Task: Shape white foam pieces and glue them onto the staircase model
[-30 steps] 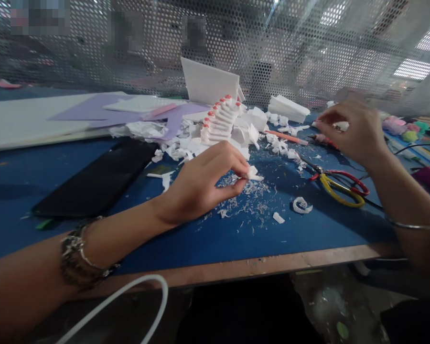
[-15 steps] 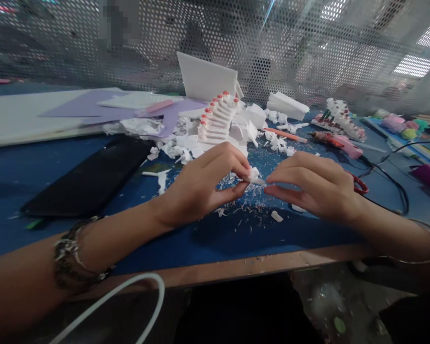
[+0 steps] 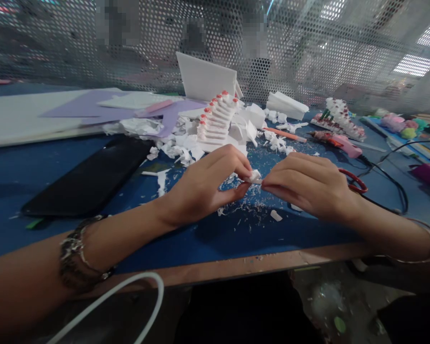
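My left hand (image 3: 208, 186) pinches a small white foam piece (image 3: 254, 176) between thumb and forefinger, just above the blue table (image 3: 28, 167). My right hand (image 3: 308, 184) meets it from the right, its fingertips pressed together on the same piece. White shavings (image 3: 251, 205) lie scattered on the table under both hands. Behind them stands a white stepped foam model with red-tipped pieces (image 3: 217, 122).
A black phone (image 3: 89, 179) lies at the left. Red and yellow scissors (image 3: 353, 184) sit behind my right hand. Foam scraps, white and purple sheets (image 3: 89, 105), a pink tool (image 3: 338, 141) and black cable (image 3: 394, 184) crowd the back. A perforated metal screen closes off the far side.
My right hand came back from the far right of the table and joined my left on the foam piece. The left hand has stayed almost still.
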`<action>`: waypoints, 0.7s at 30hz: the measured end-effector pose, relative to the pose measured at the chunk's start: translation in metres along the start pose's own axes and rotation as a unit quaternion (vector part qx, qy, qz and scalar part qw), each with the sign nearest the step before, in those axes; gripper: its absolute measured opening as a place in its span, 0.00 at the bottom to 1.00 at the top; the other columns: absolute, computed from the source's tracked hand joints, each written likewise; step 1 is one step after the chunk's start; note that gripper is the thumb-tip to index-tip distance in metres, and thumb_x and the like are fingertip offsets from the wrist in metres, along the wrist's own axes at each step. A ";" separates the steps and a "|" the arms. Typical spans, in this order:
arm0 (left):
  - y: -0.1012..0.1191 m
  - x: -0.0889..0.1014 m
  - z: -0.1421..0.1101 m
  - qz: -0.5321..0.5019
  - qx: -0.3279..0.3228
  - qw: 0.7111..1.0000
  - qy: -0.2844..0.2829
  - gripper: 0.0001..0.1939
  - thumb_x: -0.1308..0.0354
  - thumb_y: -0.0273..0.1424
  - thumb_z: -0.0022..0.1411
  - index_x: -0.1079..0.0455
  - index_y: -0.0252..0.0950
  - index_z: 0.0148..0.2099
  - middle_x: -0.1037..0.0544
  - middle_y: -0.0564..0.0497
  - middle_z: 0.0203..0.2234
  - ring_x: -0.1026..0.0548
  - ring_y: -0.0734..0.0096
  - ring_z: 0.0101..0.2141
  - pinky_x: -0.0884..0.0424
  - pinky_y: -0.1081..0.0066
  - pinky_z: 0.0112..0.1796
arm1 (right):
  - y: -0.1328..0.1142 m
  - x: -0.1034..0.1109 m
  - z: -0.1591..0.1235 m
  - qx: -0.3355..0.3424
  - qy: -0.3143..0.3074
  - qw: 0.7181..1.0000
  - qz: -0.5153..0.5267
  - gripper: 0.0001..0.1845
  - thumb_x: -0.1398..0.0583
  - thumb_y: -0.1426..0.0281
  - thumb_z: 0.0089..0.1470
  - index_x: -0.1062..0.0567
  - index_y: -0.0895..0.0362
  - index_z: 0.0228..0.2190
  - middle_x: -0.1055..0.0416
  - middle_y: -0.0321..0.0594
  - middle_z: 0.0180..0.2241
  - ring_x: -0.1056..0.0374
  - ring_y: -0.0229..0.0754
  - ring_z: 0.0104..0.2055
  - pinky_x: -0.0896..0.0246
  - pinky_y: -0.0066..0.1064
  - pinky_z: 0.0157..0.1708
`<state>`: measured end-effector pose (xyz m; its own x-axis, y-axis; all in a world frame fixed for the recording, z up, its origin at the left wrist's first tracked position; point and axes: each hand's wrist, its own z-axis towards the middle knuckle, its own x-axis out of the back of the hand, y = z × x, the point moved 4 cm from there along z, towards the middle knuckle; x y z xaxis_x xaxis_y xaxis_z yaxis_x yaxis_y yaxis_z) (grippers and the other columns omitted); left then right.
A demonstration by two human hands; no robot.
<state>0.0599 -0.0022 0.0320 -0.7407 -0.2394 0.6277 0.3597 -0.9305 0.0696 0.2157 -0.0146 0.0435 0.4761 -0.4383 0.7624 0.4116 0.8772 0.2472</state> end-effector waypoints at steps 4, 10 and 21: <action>0.002 -0.001 0.001 -0.014 -0.005 1.000 -0.011 0.06 0.45 0.22 0.55 0.38 0.36 0.34 0.29 0.51 0.31 0.29 0.75 0.33 0.31 0.73 0.35 | -0.001 0.001 0.002 -0.008 -0.009 1.000 -0.018 0.03 0.45 0.74 0.53 0.33 0.58 0.33 0.33 0.36 0.29 0.38 0.33 0.31 0.41 0.26 0.30; 0.000 -0.001 0.001 -0.059 0.052 0.997 0.006 0.04 0.44 0.23 0.54 0.36 0.35 0.32 0.27 0.51 0.30 0.29 0.76 0.31 0.30 0.76 0.31 | -0.002 0.005 0.006 -0.032 0.001 0.999 0.011 0.03 0.46 0.74 0.53 0.32 0.59 0.30 0.33 0.38 0.28 0.37 0.34 0.30 0.41 0.26 0.30; -0.007 -0.007 -0.003 -0.146 0.135 0.980 0.017 0.05 0.43 0.25 0.53 0.35 0.36 0.33 0.28 0.51 0.30 0.29 0.77 0.29 0.27 0.77 0.29 | 0.000 0.001 0.001 -0.011 0.007 0.999 -0.047 0.03 0.45 0.73 0.53 0.32 0.58 0.33 0.33 0.36 0.29 0.38 0.32 0.31 0.42 0.24 0.30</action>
<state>0.0614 0.0053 0.0248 -0.8516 0.0128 0.5241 0.2624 -0.8550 0.4473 0.2153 -0.0145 0.0453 0.4446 -0.5220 0.7279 0.4722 0.8271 0.3047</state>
